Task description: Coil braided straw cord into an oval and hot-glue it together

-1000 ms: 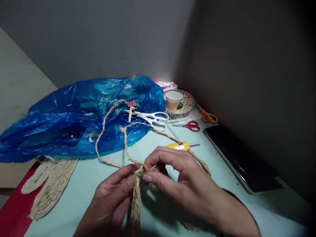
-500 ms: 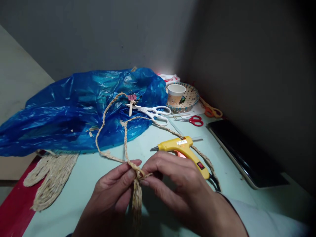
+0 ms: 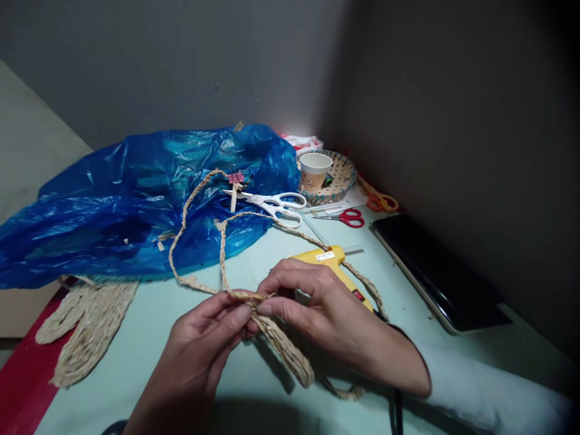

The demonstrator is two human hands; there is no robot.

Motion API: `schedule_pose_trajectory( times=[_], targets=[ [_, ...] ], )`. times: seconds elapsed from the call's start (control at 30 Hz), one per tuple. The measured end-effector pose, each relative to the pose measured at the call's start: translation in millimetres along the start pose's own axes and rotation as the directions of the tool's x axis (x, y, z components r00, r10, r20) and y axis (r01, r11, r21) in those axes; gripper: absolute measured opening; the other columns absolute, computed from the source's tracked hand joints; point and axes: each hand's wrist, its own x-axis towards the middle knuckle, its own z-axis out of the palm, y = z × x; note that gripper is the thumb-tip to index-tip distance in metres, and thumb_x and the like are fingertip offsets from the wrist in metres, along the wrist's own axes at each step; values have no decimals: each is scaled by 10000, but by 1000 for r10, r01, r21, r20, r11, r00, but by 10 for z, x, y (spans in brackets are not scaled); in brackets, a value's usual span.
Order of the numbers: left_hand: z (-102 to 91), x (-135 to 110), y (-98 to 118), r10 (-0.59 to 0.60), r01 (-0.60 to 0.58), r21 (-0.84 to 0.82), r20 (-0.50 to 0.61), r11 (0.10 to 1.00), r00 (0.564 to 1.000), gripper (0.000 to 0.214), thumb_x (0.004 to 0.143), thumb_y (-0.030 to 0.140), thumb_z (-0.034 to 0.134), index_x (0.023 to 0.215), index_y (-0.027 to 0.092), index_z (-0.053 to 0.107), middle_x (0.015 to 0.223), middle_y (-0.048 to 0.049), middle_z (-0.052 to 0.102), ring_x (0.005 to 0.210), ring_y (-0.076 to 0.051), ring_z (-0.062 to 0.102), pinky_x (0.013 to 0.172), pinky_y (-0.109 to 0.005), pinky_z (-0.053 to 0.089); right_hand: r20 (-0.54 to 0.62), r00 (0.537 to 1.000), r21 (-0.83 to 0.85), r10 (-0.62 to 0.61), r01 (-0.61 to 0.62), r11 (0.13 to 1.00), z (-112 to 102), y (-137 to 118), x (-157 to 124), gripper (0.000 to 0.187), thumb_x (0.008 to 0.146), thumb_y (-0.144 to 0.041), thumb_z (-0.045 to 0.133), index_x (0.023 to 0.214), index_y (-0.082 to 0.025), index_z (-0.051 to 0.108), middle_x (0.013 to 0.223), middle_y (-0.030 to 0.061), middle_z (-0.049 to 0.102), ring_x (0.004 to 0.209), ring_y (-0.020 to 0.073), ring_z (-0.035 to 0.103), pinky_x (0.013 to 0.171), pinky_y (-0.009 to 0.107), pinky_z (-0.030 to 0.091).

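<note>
A flat bundle of coiled straw braid (image 3: 290,353) slants from my fingers down toward the lower right. My left hand (image 3: 206,338) pinches its upper end between thumb and fingers. Meeting it there, my right hand (image 3: 308,302) is closed on the same end of braid, fingertips together. From this point a loose straw cord (image 3: 223,257) runs up and loops over the table. Partly behind my right hand lies a yellow glue gun (image 3: 333,255), its nozzle hidden. Another stretch of braid (image 3: 347,394) lies below my right wrist.
A blue plastic bag (image 3: 136,205) spreads along the back left, with a pink binder clip (image 3: 235,178) and white scissors (image 3: 276,202) near it. Farther right are a paper cup (image 3: 315,175), basket (image 3: 347,175), red scissors (image 3: 351,217), orange scissors (image 3: 383,201) and a black tablet (image 3: 435,272). A coiled straw piece (image 3: 97,320) lies left.
The straw bundle has swung from hanging straight down to slanting right. My right hand has risen slightly and now covers the glue gun's nozzle. The whole view has shifted a little.
</note>
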Motion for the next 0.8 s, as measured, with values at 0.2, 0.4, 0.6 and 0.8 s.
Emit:
schedule_pose_trajectory(
  times=[0.2, 0.4, 0.6, 0.8],
  targets=[
    [-22, 7, -7, 123, -113, 134, -70, 985, 990, 218, 670, 317, 866, 809, 169, 785, 716, -35, 732, 691, -158, 648, 665, -203, 525, 14, 1000, 21, -28, 28, 999, -1, 44, -11, 114, 969, -220, 632, 926, -190, 734, 878, 1, 686, 893, 165, 624, 809, 283, 436],
    [19, 9, -32, 187, -169, 156, -113, 973, 976, 199, 630, 313, 863, 749, 178, 778, 646, 0, 720, 603, -118, 615, 584, -168, 491, 16, 1000, 13, -23, 23, 1000, -5, 62, -12, 90, 957, -209, 649, 920, -177, 724, 900, -2, 693, 903, 153, 625, 811, 272, 435],
    [-3, 17, -70, 222, -208, 151, -80, 966, 972, 189, 648, 324, 850, 760, 192, 775, 672, -10, 734, 635, -138, 635, 617, -182, 519, -43, 999, 6, -28, 28, 1000, -121, 4, 53, 56, 914, -192, 682, 966, -174, 692, 942, -7, 696, 843, 135, 624, 744, 248, 469],
    [-70, 37, -106, 291, -267, 213, -90, 940, 952, 218, 641, 366, 864, 787, 225, 782, 548, 3, 700, 547, -141, 633, 567, -167, 515, -281, 954, -152, -106, 64, 986, -471, -62, -21, 89, 955, -178, 612, 1013, -176, 680, 975, -1, 694, 883, 130, 644, 787, 226, 494]
  ],
)
